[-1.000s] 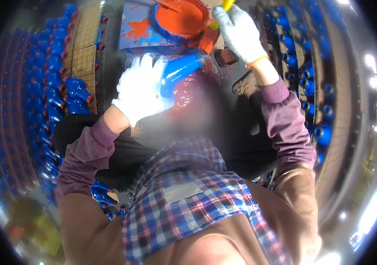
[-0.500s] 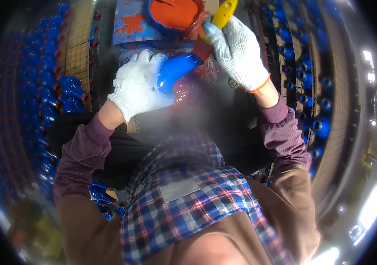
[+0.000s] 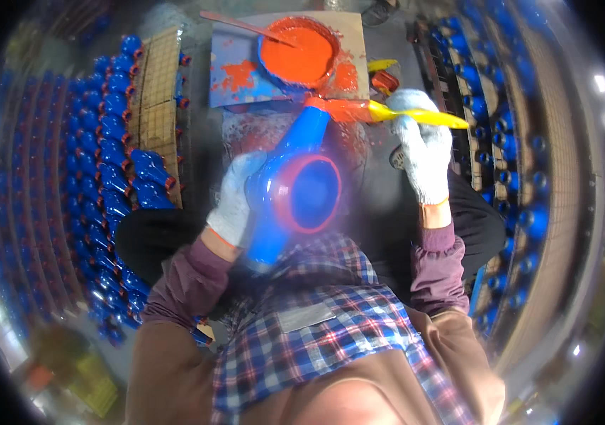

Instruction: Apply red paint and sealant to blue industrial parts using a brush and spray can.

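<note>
My left hand (image 3: 234, 205), in a white glove, is closed around the side of a glossy blue branched pipe fitting (image 3: 268, 185). Its wide round opening, rimmed in red, faces up, and its narrow neck points away from me. In my gloved right hand (image 3: 426, 159) is a paintbrush (image 3: 423, 115) with a yellow handle, held level. Red paint coats the brush's head, which touches the tip of the neck, where red shows. Some fingers of the left hand are hidden beneath the fitting.
Ahead, a bucket (image 3: 262, 67) of red paint stands on a paint-spattered board (image 3: 350, 39), a stick (image 3: 235, 23) leaning in it. Beside it lies a red-stained piece with a yellow handle (image 3: 382, 65). Rows of blue fittings (image 3: 112, 127) line the left; more blue fittings (image 3: 506, 142) fill racks at right.
The fitting has turned, its neck now pointing away and its wide red-rimmed opening showing. The brush handle has swung from pointing away to pointing right. More of the bucket has come into view.
</note>
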Motion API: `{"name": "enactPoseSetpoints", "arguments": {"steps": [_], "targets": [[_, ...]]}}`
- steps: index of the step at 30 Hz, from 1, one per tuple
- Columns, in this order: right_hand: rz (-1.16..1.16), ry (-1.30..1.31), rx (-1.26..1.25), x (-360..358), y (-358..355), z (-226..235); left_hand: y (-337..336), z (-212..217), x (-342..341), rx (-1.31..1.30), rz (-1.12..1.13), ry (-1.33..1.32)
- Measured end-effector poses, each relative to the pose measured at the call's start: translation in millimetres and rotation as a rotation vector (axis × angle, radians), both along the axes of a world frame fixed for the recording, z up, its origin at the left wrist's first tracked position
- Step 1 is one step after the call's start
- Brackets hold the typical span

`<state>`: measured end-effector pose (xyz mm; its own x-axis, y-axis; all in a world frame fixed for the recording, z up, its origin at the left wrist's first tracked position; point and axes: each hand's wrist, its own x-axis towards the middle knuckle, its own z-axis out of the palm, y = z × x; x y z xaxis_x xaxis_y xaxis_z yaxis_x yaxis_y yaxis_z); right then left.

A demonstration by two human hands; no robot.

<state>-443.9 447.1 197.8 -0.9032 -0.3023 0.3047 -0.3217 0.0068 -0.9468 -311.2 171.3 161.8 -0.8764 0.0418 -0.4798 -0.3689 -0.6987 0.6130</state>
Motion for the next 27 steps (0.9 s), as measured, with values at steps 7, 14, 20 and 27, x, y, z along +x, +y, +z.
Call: {"name": "enactPoseSetpoints", "arguments": {"steps": [7, 14, 20, 27], "targets": [[0.0, -0.216, -0.459, 14.9, -19.7, -42.6, 56.1, 8.0, 13.4, 0.875, -0.147, 0.14], [-0.116, -0.324, -0.482, 27.3, -20.1, -41.9, 65.6, -3.2, 8.8, 0.607, 0.251, 0.12], [-0.162, -0.163, -0.27, 20.8, 12.7, -8.0, 34.6, 12.4, -7.9, -0.89, 0.139, 0.698], [-0.258, -0.079, -0.205, 13.5, 27.3, 20.0, 19.0, 41.0, -28.2, 0.124, -0.001, 0.249]]}}
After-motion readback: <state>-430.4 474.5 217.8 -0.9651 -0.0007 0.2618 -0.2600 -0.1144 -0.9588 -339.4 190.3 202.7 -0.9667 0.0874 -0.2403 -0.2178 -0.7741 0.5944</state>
